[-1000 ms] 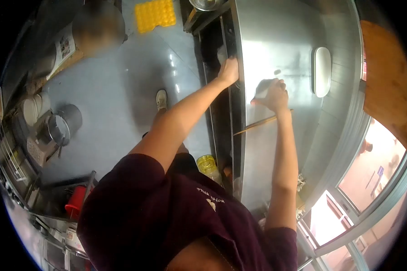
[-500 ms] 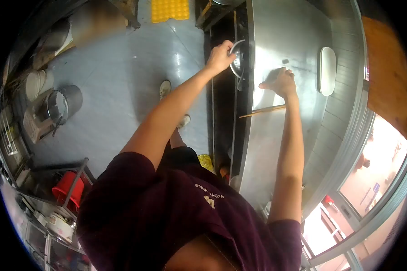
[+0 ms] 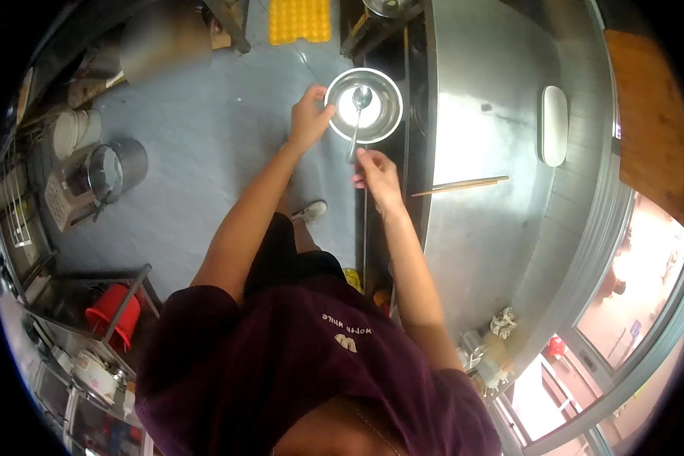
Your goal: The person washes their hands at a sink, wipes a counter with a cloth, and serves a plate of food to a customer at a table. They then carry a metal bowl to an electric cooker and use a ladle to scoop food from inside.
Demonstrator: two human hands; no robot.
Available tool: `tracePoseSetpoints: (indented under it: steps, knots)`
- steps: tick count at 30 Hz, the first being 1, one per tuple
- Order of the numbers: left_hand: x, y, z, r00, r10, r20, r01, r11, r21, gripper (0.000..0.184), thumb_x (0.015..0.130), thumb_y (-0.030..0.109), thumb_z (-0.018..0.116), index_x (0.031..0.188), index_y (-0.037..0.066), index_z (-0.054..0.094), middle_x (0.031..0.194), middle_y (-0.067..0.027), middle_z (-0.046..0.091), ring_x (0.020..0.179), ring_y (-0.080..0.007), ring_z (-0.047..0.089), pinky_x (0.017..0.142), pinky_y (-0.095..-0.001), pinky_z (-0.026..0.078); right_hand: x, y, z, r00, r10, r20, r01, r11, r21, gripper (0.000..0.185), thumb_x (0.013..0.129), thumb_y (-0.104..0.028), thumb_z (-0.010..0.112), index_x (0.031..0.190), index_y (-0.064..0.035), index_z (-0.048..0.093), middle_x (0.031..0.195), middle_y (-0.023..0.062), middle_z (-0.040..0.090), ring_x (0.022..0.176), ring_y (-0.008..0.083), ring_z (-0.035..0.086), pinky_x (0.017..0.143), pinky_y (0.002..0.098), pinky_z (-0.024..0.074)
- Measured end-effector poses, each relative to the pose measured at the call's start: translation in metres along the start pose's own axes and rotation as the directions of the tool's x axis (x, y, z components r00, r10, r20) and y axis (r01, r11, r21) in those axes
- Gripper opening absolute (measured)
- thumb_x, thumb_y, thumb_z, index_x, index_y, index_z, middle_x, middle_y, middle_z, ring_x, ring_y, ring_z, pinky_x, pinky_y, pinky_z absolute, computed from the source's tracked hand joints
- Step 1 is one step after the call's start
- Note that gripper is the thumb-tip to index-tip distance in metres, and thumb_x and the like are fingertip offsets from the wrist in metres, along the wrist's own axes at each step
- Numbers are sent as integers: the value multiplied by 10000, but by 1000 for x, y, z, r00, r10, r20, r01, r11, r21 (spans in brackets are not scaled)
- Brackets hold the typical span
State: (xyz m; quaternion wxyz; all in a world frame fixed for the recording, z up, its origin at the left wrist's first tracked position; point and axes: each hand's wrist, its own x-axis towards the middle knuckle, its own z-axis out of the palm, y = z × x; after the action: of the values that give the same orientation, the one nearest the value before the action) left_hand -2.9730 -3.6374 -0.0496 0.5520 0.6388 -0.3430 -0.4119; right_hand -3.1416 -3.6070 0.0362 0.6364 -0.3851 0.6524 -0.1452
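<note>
A round stainless steel bowl is held out over the floor beside the counter's edge, its open top towards me. My left hand is closed on its left rim, with the thumb over the edge. A metal spoon lies with its head inside the bowl and its handle across the near rim. My right hand pinches the end of that handle. The bowl's middle shows bright white; I cannot tell whether that is glare or contents. A pair of chopsticks rests on the counter, right of my right hand.
The steel counter runs along my right, with a long white dish against its back. A yellow egg tray is ahead on the floor. Buckets stand at left, and a red bucket sits on a rack.
My left hand has drawn the bowl left, away from the counter's edge. My right hand has moved from over the counter to the spoon, which now shows in the bowl.
</note>
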Motion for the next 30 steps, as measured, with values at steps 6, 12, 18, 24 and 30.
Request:
tracePoseSetpoints:
  steps: [6,12,18,24,30]
  knots:
    - [-5,5,-7,992,1,-123,4,999,36,279,685,101,580,939,20,496,832,-81,585,578,-162,582,496,-280,463,22,6,20,951,-5,308,-177,810,559,175,829,-141,510,951,-16,499,720,82,572,572,147,559,551,262,475]
    - [7,-39,-36,922,-239,-304,262,964,35,302,709,74,551,971,-13,428,925,-131,502,805,-224,555,547,-296,490,44,-20,16,974,-119,195,-66,668,742,43,837,-92,468,874,-90,491,699,69,554,559,172,533,548,295,470]
    - [6,-38,-97,859,-363,-361,399,917,28,353,737,68,540,1060,-20,424,981,-139,500,803,-219,544,643,-284,469,150,-58,-21,995,-23,-93,88,609,789,92,837,-131,442,876,-61,485,638,53,516,538,184,495,532,311,428]
    - [2,-89,-170,962,46,-268,175,648,741,442,789,178,549,1157,-8,390,1126,-143,448,797,-165,537,580,-261,478,260,-70,-55,975,101,-200,141,418,897,136,877,-136,347,901,-56,456,709,64,476,595,171,462,539,284,418]
    - [27,-10,-184,864,-421,-276,434,901,-17,409,717,121,592,1070,-24,444,1003,-140,508,726,-202,573,578,-309,488,267,-95,-31,826,254,-504,314,536,784,308,882,-179,353,1076,51,418,947,168,514,831,263,542,727,334,480]
